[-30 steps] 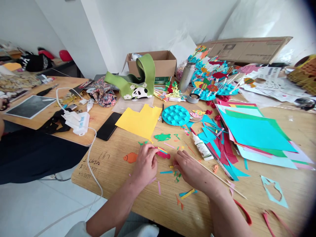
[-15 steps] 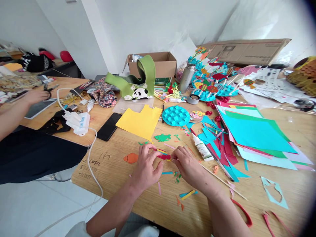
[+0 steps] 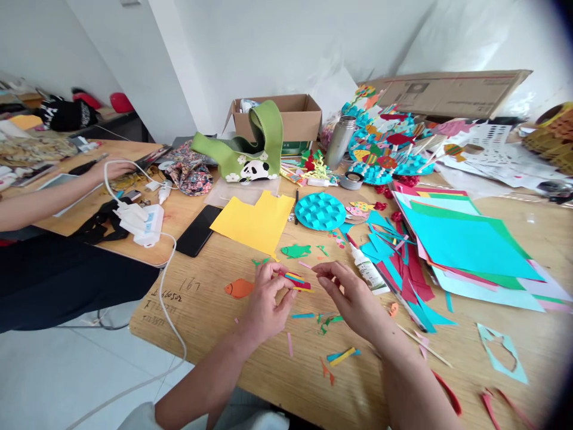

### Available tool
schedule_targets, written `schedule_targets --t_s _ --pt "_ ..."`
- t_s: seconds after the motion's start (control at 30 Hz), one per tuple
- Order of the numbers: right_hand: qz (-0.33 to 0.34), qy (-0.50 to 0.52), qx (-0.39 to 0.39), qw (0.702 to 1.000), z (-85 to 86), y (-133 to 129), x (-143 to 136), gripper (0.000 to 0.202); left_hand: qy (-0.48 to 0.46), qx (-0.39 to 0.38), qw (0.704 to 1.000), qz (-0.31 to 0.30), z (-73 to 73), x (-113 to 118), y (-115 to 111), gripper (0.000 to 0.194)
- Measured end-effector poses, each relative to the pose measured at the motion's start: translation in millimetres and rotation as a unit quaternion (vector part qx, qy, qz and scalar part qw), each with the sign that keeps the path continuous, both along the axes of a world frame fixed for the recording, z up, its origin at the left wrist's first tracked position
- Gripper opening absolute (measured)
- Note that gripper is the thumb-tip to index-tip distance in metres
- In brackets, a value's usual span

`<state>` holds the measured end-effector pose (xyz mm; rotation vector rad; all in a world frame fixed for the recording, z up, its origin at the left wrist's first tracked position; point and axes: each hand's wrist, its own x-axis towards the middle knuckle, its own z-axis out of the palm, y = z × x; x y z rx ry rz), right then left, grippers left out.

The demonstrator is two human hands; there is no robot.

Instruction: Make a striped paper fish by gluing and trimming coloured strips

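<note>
My left hand point(image 3: 268, 301) pinches a small red paper fish point(image 3: 301, 283) with blue and yellow strips laid across it. Just right of the fish is my right hand point(image 3: 347, 294), its thumb and index finger spread apart with nothing visible between them. Behind the hands lies a green paper fish point(image 3: 296, 251), and an orange paper fish point(image 3: 239, 288) is left of my left hand. Blue and yellow strips point(image 3: 342, 356) and green scraps point(image 3: 326, 323) lie nearer to me. A white glue bottle point(image 3: 369, 270) rests beyond my right hand.
Coloured paper sheets point(image 3: 474, 239) are stacked at the right, with red-handled scissors point(image 3: 487, 406) nearer. Yellow paper point(image 3: 255, 221), a black phone point(image 3: 198, 231) and a woven blue disc point(image 3: 319, 211) lie behind. At left, another person's arm point(image 3: 67, 194) reaches over a table near a power strip point(image 3: 145, 226).
My right hand has drawn back slightly from the fish, and its fingers have parted. The fish shows more clearly. The other person's hand has moved right and no longer holds the scissors.
</note>
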<state>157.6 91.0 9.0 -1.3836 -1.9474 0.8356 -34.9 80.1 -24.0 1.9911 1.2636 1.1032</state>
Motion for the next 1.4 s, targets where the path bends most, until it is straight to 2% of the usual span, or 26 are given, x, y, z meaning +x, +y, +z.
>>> schedule_targets --t_s 0.13,0.27,0.37,0.5,0.67,0.87,1.1,1.4 --pt "0.019 -0.008 -0.080 0.997 0.1 0.0 -2.2 0.015 -0.016 -0.008 1.000 0.010 1.3 -1.2 1.3 0.007" --pt "0.006 -0.021 -0.116 0.993 -2.2 -0.7 -7.5 0.019 -0.022 -0.010 1.000 0.020 1.1 -2.1 2.8 0.007" --pt "-0.014 0.000 -0.138 0.990 -5.5 1.0 -8.4 0.023 -0.017 0.000 0.999 0.049 -1.5 -4.4 5.2 0.007" --pt "-0.038 0.071 -0.217 0.973 -11.7 4.6 -9.6 0.026 0.008 0.043 0.994 0.096 -5.4 -7.4 5.0 0.021" --pt "-0.032 0.110 -0.306 0.945 -20.0 8.8 -15.4 0.029 0.072 0.061 0.991 0.100 -6.5 -6.7 -1.5 0.045" --pt "-0.019 0.106 -0.345 0.932 -23.3 15.0 -20.3 0.031 0.138 0.042 0.986 0.087 -5.9 -7.3 -2.6 0.058" --pt "-0.018 0.078 -0.355 0.931 -30.8 20.4 -20.1 0.029 0.192 0.022 0.979 0.068 -3.5 -8.0 -3.2 0.049" --pt "-0.024 0.077 -0.374 0.924 -32.0 21.0 -20.5 0.032 0.207 0.023 0.975 0.076 -6.1 -6.2 -10.6 0.048"
